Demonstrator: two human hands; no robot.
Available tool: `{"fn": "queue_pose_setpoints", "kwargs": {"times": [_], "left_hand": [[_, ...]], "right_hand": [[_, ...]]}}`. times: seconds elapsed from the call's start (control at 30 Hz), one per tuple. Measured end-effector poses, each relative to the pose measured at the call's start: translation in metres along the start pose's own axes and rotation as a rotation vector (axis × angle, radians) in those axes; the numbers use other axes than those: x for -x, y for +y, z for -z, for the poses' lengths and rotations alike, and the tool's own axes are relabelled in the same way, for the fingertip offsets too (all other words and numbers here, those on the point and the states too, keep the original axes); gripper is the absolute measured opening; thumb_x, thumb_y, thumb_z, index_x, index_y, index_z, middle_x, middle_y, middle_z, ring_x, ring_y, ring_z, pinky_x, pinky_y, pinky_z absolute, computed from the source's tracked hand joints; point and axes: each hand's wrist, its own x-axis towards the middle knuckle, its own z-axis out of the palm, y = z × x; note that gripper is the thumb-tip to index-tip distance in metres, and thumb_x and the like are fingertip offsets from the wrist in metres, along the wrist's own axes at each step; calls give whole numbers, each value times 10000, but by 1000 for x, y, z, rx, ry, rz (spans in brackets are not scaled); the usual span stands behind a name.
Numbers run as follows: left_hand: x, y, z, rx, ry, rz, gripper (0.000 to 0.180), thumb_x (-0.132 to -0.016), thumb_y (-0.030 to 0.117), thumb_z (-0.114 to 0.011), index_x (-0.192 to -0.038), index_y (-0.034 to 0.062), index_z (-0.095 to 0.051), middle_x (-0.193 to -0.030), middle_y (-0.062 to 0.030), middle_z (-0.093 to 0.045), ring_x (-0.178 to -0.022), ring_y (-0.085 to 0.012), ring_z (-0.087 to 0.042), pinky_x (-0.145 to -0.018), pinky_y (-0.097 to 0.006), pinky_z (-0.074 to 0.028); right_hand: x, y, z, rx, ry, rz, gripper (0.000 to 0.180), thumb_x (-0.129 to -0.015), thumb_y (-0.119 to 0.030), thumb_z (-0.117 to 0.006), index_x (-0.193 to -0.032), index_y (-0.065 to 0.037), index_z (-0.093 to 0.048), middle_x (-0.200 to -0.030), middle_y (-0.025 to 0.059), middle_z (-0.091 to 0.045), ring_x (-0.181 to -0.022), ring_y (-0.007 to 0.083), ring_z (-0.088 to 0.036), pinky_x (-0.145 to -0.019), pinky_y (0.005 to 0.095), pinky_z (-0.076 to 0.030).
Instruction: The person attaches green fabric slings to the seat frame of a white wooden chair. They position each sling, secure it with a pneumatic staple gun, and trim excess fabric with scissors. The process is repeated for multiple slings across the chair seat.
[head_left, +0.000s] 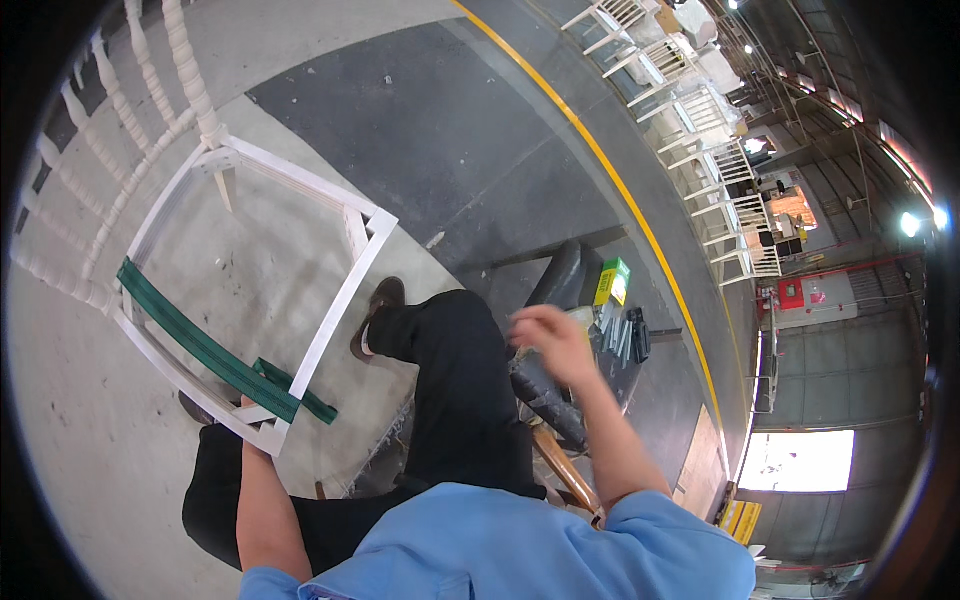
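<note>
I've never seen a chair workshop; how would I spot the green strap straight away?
On the picture's left, find the big white chair frame with turned spindles and an open seat. Along the seat's lower-left side, the green strap runs from back to front, a tail poking past the front rail. It's a flat, dark green band, unlike the white rails around it.

Across the grey floor (400, 120) sweeps a yellow line (590, 136), white chairs (704, 108) ranked beyond it, lamps (909, 226) blazing under a dark roof (835, 45)!

The person wears a short-sleeved light-blue shirt (470, 545), black trousers (455, 395) and dark brown shoes (388, 291).
</note>
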Motion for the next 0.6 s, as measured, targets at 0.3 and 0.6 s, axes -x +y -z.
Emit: {"fn": "queue_pose_setpoints", "kwargs": {"times": [0.3, 0.6], "left_hand": [[7, 9, 7, -54, -37, -13, 193, -1019, 259, -708, -1157, 124, -703, -954, -34, -735, -795, -160, -719, -673, -375, -583], [1, -6, 19, -106, -67, 24, 177, -999, 252, -712, -1095, 103, -707, -911, -50, -729, -770, -173, -718, -661, -382, -574]], "right_hand": [[5, 106, 130, 616, 428, -600, 463, -735, -138, -841, -1161, 18, -750, -949, 118, -757, -851, 254, -711, -775, 419, -559], [27, 4, 88, 516, 354, 25, 672, -676, 68, -684, -1339, -13, -605, -1177, 85, -696, -1044, 242, -673, -962, 343, -519]]}}
